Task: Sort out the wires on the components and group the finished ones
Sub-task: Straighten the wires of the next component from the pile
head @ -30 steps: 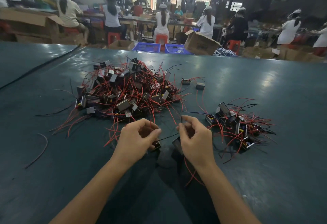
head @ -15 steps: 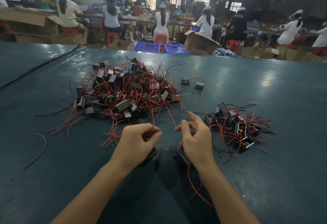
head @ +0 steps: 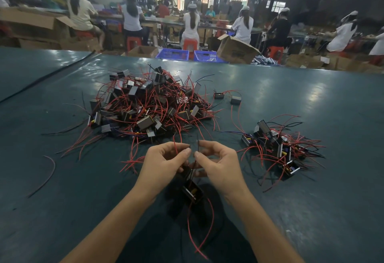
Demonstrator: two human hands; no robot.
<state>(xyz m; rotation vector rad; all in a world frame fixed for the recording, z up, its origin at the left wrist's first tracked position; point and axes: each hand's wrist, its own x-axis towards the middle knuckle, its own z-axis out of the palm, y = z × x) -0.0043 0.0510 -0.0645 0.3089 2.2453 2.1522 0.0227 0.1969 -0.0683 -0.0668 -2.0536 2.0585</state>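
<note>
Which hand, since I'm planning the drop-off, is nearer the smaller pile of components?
Right. The right hand sits just left of the smaller pile, with a gap between them; the left hand is farther left, beyond the right hand.

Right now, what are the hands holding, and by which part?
The left hand pinches the component's red wire near its free end. The right hand pinches its black wire likewise. The component's body, below the hands, is not gripped.
</note>
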